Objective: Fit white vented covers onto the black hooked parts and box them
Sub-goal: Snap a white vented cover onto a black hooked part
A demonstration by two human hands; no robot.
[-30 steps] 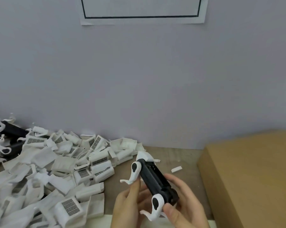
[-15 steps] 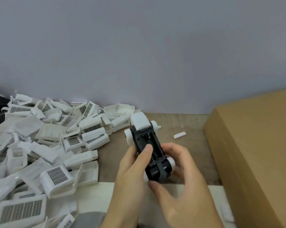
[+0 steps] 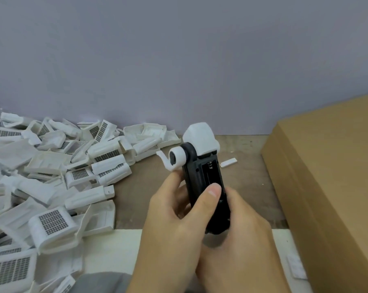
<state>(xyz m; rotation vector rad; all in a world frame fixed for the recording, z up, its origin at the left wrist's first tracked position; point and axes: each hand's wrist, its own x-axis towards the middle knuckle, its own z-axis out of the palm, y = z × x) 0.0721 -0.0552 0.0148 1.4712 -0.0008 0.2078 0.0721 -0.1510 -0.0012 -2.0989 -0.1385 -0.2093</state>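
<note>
The black hooked part, a white cover at its far end, stood above the surface, just left of the cardboard box, gripped by left hand and right hand, probably to seat the cover. The box's contents were hidden; spare covers lay heaped well left.

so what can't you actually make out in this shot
All in the head view:
- Lower end of the black hooked part: covered by the left hand and right hand.
- Cardboard box: cut off by the right edge, its inside unseen.
- Pile of white vented covers: runs past the left edge, too jumbled to count.
- White cover on the part's far end: its vents face away.
</note>
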